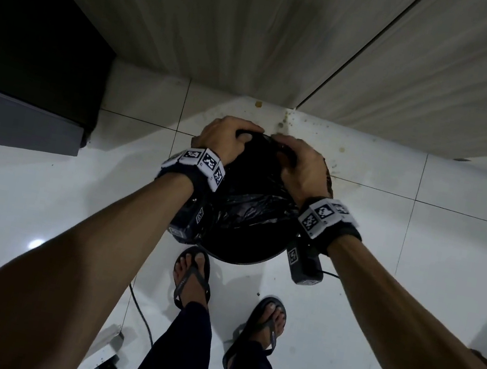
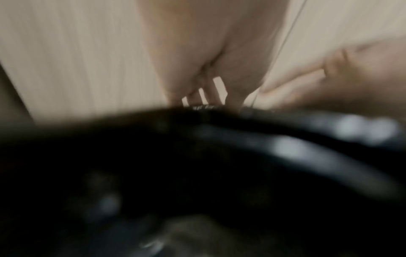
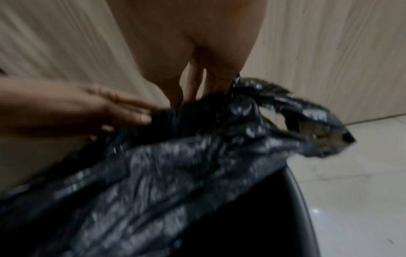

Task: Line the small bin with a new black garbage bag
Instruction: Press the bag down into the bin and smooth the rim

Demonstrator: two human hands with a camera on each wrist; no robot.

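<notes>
At the centre of the head view a small round bin is seen standing on the white tiled floor, just below a pale wood-grain cabinet. A black garbage bag is draped into its mouth; the thin, glossy, crinkled film is bunched toward the upper edge of the bin. That bunched edge is gripped by both hands side by side: the left hand is curled over it at centre-left, and the right hand is curled over it at centre-right, its fingers closed on the film. A loose flap with a hole is seen at the right of the right wrist view. The bag's opening is judged to need spreading sideways over the rim, each hand being nearer its own side.
</notes>
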